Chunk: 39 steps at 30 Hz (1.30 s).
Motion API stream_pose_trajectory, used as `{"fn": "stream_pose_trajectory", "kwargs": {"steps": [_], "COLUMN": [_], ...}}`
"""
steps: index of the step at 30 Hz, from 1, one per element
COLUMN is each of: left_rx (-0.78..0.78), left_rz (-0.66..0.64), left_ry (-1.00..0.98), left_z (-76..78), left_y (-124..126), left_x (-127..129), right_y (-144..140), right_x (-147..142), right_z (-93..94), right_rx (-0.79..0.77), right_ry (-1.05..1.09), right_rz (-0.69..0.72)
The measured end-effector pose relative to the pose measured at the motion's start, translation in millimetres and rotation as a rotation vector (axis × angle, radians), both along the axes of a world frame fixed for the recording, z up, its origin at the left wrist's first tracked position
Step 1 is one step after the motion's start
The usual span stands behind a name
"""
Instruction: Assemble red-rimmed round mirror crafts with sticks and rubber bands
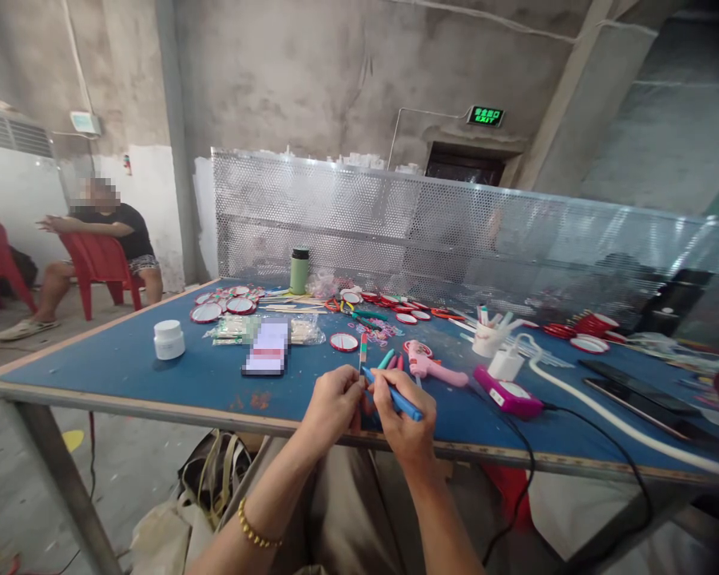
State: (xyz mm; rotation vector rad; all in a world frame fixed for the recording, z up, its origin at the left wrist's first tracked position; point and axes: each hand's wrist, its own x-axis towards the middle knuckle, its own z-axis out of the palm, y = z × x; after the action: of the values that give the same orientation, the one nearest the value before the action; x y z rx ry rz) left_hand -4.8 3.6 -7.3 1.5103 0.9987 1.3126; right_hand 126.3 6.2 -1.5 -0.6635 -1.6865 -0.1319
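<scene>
Blue table (pixel 125 363), left hand (pixel 331 403) pinching thin stick (pixel 363 351) (upright), right hand (pixel 408 415) gripping blue tool (pixel 395 395)

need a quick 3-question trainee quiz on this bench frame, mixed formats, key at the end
1. True or false: the right hand grips a blue-handled tool.
2. Which stands nearest the far perforated metal screen? A) the small white lidded jar B) the green cylindrical flask with a black cap C) the pink and white device with a black cable
3. Fill in: the left hand pinches a thin ____ held upright above the blue table top.

Key: 1 true. 2 B. 3 stick; its material cannot be told.
</scene>
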Motion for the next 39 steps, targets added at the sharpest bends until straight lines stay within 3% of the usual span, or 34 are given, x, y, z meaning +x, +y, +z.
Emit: {"fn": "stream_pose_trajectory", "kwargs": {"steps": [39], "left_rx": [-0.011], "left_rz": [-0.005], "left_ry": [-0.01], "left_z": [0.6], "left_y": [-0.3], "left_x": [1.1], "right_y": [1.7], "right_x": [0.5], "right_z": [-1.1], "right_rx": [0.002], "right_ry": [0.012], "right_rz": [-0.021]}}
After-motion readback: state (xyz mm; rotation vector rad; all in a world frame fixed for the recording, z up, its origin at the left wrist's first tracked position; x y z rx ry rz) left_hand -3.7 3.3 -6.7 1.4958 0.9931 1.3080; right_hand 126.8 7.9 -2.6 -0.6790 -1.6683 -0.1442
